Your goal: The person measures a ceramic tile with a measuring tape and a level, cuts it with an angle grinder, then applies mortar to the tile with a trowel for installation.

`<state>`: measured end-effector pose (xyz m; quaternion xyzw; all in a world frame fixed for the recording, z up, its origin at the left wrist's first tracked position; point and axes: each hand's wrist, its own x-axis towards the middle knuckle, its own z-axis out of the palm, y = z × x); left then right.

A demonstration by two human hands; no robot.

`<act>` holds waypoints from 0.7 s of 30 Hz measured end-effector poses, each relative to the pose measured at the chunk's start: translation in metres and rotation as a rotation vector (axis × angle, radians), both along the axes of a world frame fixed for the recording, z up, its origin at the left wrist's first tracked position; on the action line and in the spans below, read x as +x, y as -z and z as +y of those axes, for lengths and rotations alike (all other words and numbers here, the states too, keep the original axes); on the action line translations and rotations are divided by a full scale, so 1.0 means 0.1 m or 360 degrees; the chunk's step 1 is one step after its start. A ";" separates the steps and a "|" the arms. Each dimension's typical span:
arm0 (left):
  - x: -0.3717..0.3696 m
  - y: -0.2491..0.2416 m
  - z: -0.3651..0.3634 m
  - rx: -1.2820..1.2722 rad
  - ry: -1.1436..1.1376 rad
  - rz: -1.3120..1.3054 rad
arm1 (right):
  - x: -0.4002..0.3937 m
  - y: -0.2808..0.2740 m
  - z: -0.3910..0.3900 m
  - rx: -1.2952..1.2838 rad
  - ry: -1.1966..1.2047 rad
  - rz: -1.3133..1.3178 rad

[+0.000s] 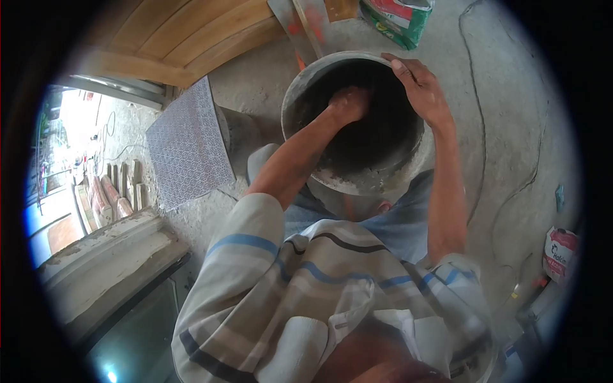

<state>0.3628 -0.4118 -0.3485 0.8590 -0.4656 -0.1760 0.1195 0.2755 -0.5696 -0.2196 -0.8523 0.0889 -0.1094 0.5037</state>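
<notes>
Left grip: I am reaching inside the bucket; closure: cannot tell.
Right grip: I am clamping the 2 o'clock rim, steadying it.

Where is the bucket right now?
In the head view, the bucket sits top centre on the floor before the person, the left hand inside it and the right hand gripping its rim.

Fisheye view w/ black vignette curving the edges. Daylight is glaring in from the overexposed doorway at left; the round grey bucket's inside is sitting in deep shadow. Slightly soft focus.
</notes>
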 end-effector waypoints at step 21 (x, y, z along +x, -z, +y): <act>-0.37 1.34 0.06 0.0327 0.0053 -0.1868 | 0.18 0.00 0.18 -0.0033 -0.0110 -0.0008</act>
